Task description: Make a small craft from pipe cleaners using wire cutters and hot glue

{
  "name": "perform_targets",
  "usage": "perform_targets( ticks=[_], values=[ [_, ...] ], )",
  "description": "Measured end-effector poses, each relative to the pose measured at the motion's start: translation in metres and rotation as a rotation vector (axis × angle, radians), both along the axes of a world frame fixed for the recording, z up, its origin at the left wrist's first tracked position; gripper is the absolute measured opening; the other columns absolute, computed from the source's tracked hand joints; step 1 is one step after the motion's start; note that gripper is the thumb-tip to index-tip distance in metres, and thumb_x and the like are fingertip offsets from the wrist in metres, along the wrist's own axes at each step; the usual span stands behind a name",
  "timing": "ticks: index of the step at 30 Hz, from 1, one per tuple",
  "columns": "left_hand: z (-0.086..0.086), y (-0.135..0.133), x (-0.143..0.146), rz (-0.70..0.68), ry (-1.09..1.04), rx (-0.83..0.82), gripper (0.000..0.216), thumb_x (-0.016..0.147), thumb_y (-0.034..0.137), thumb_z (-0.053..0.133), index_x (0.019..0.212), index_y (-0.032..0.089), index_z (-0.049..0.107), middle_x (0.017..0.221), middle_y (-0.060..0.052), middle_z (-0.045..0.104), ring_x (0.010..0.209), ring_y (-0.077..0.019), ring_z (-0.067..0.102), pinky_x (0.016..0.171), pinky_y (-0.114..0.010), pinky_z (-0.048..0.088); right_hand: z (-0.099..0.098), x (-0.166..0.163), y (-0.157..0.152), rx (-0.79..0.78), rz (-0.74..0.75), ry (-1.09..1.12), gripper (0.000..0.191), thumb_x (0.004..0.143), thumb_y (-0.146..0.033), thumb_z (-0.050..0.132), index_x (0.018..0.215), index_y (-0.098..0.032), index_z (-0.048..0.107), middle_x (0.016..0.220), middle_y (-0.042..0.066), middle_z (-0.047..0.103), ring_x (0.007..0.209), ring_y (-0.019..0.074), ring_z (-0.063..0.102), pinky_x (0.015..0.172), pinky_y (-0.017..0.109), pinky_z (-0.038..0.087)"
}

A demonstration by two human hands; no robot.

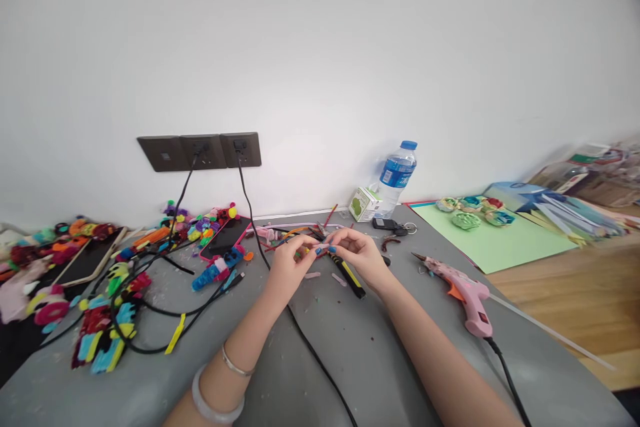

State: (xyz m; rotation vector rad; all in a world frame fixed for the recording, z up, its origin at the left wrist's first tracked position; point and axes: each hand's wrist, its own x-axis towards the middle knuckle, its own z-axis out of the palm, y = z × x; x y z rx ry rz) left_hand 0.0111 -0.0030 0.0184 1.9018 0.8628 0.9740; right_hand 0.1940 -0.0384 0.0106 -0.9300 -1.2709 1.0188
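While left hand (290, 265) and right hand (363, 259) pinch pale strip (323, 246), fingers (350, 238) closed, worktop (441, 320) gap separates them from right-edge glue gun (473, 293).

Pale pink piece (324, 246), slender, held roughly level, partly hidden
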Motion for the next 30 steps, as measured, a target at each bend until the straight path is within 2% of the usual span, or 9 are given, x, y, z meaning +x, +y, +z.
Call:
perform_targets(
  ticks=[3,7,10,14,19,25,30],
  values=[
    [-0.0008,0.0017,0.0020,0.010,-0.155,-0.170,0.020,0.081,0.032,0.063,0.092,0.017,0.067,0.093,-0.007,0.069,0.074,-0.0154,0.061,0.061,-0.023,0.047,-0.0006,0.0001,0.0009,0.025,-0.008,-0.038,0.023,0.076,-0.041,0.077,0.076,-0.021,0.068,0.089,0.006,0.069,0.085,0.0192,0.064,0.080,0.034,0.052],
    [0.0006,0.0016,0.0014,-0.024,-0.177,-0.262,0.025,0.078,0.037,0.066,0.089,0.015,0.070,0.082,-0.006,0.068,0.066,-0.0139,0.057,0.054,-0.022,0.042,-0.0025,0.0005,0.0019,0.064,-0.002,-0.090,0.023,0.078,-0.042,0.075,0.077,-0.021,0.067,0.087,0.006,0.065,0.086,0.0195,0.062,0.079,0.033,0.051],
    [0.0014,0.0014,0.0006,-0.038,-0.165,-0.289,0.029,0.078,0.042,0.066,0.085,0.014,0.071,0.076,-0.005,0.067,0.061,-0.0128,0.054,0.052,-0.022,0.039,-0.0039,0.0003,0.0017,0.091,-0.004,-0.132,0.022,0.080,-0.041,0.073,0.078,-0.021,0.067,0.085,0.005,0.064,0.084,0.0192,0.060,0.076,0.033,0.050],
    [0.0013,0.0024,0.0000,-0.052,-0.097,-0.279,0.027,0.077,0.040,0.067,0.079,0.014,0.071,0.072,-0.004,0.065,0.061,-0.0126,0.052,0.054,-0.022,0.038,-0.0038,-0.0003,0.0008,0.099,-0.034,-0.197,0.021,0.082,-0.041,0.071,0.079,-0.021,0.066,0.086,0.006,0.064,0.085,0.0201,0.059,0.077,0.033,0.049],
    [-0.0008,0.0032,0.0001,-0.115,-0.088,-0.333,0.025,0.074,0.036,0.068,0.085,0.014,0.070,0.077,-0.004,0.065,0.064,-0.0124,0.052,0.055,-0.022,0.039,-0.0018,-0.0005,0.0001,0.105,-0.053,-0.262,0.020,0.083,-0.041,0.069,0.081,-0.022,0.066,0.087,0.006,0.064,0.085,0.0210,0.060,0.075,0.034,0.048],
    [-0.0043,0.0029,-0.0002,-0.131,-0.191,-0.446,0.031,0.076,0.044,0.068,0.086,0.016,0.060,0.074,0.001,0.053,0.057,-0.0073,0.043,0.049,-0.018,0.036,-0.0009,0.0005,-0.0004,0.111,-0.056,-0.257,0.019,0.083,-0.039,0.069,0.080,-0.021,0.066,0.088,0.006,0.064,0.086,0.0209,0.060,0.077,0.034,0.048],
    [-0.0026,0.0019,-0.0011,-0.141,-0.181,-0.478,0.039,0.073,0.049,0.072,0.091,0.015,0.063,0.084,-0.001,0.058,0.058,-0.0066,0.043,0.047,-0.017,0.037,-0.0014,0.0010,-0.0009,0.095,-0.059,-0.243,0.020,0.084,-0.040,0.068,0.080,-0.021,0.064,0.089,0.005,0.064,0.085,0.0201,0.060,0.077,0.033,0.048]
  ],
)
